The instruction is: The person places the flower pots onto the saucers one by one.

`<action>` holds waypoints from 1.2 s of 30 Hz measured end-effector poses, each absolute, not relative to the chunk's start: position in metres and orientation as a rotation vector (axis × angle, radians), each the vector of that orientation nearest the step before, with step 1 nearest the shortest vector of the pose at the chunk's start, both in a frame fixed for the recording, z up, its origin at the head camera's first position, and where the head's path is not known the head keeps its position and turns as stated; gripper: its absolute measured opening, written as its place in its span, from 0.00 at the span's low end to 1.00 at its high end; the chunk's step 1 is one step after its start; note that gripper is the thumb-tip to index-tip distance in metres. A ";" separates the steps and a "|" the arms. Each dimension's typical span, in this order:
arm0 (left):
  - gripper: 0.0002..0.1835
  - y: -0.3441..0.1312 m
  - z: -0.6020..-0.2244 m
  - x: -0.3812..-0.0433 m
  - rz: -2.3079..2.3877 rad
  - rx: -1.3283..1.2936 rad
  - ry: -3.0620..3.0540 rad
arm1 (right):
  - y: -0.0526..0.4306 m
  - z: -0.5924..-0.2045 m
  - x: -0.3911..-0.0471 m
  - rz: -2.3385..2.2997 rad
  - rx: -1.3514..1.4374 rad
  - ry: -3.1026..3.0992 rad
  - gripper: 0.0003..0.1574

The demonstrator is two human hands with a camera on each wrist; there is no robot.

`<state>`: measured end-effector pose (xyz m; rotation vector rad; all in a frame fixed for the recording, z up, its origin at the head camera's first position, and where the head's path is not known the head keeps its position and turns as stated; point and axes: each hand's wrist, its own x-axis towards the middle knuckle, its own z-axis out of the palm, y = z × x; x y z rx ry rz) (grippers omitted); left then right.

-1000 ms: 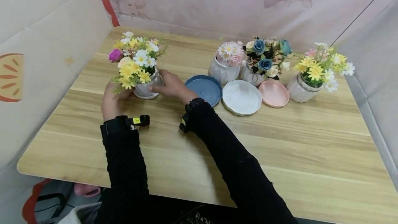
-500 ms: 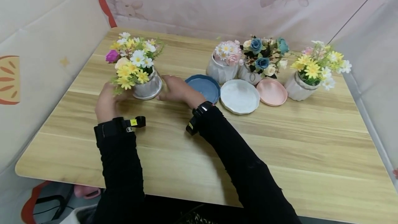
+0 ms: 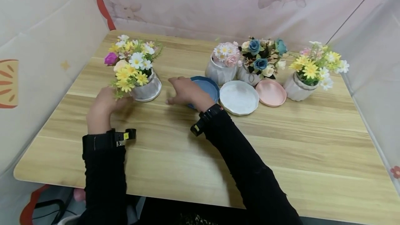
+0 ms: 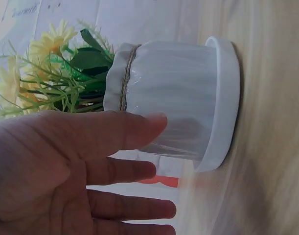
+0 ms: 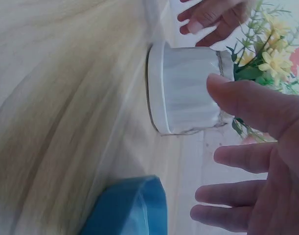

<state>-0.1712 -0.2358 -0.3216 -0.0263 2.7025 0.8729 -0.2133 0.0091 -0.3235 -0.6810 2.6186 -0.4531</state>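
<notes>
On the left of the table stands a white flower pot (image 3: 147,90) of yellow, white and purple artificial flowers (image 3: 132,63). A string is tied below its rim, and its base sits in a white saucer (image 4: 226,105). My left hand (image 3: 104,105) is at the pot's left side, fingers straight and spread; its thumb overlaps the pot in the left wrist view. To the pot's right, my right hand (image 3: 189,93) is apart from it, fingers extended and holding nothing. Beneath and beyond that hand lies a blue saucer (image 3: 207,88), partly covered by it.
A white saucer (image 3: 239,98) and a pink saucer (image 3: 271,93) lie in a row right of the blue one. Behind them stand a pot with pink flowers (image 3: 221,70) and one with blue roses (image 3: 260,63). Another yellow-flowered pot (image 3: 298,88) stands at the right.
Both hands have let go of the flower pot. The right hand has drawn away to the right and the left hand back to the left, while the pot stays on its saucer.
</notes>
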 end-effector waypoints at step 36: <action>0.39 -0.169 -0.324 -0.153 0.588 0.547 2.683 | 0.071 -0.321 -0.195 -0.256 -0.454 2.828 0.51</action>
